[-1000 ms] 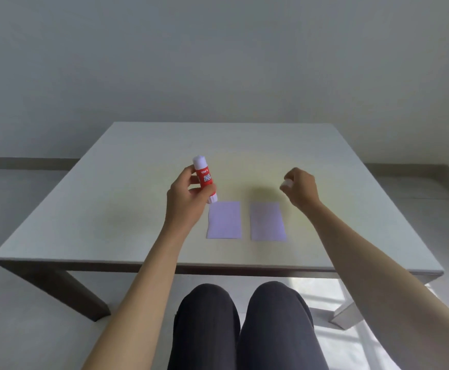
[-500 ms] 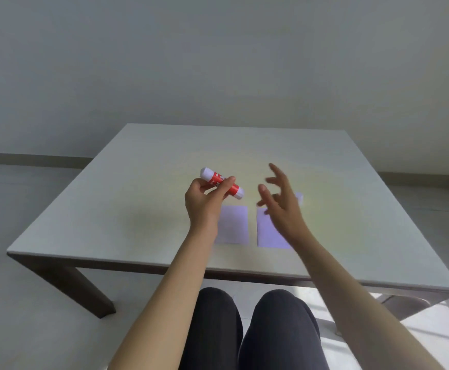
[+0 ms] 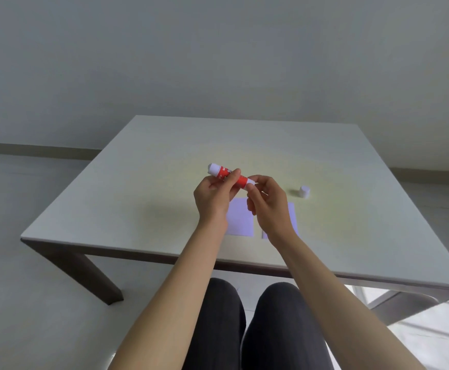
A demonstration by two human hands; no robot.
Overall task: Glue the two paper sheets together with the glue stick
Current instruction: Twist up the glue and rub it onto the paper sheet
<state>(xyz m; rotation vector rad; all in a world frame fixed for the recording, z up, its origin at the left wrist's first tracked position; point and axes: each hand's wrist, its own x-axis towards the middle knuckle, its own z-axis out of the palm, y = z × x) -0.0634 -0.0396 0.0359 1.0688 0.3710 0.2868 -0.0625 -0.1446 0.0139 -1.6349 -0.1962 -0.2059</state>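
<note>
Red and white, the glue stick (image 3: pixel 227 176) sits in both your hands above the table (image 3: pixel 127 193), lying almost flat with one white end pointing away to your left and slightly up. Your left hand (image 3: pixel 212 194) pinches the barrel near its middle: the thumb presses across the red label, and the other fingers curl behind it. Your right hand (image 3: pixel 270 200) meets the stick at its nearer end, where the thumb and forefinger close on the white base; the remaining fingers of that hand fold loosely toward the palm.

Under your hands, two pale lilac paper sheets lie flat on the table, side by side and just apart. The left sheet (image 3: pixel 240 220) shows clearly between your wrists, while your right hand and forearm cover much of the right sheet (image 3: pixel 292 214), so only its right strip and a near corner show. The stick is held over the far edge of the left sheet, clear of the table.

The small white cap (image 3: pixel 304 191) stands on the table beyond the right sheet's far right corner, near it but not touching.

Your dark-trousered knees (image 3: pixel 247 324) show below the table's near edge.
</note>
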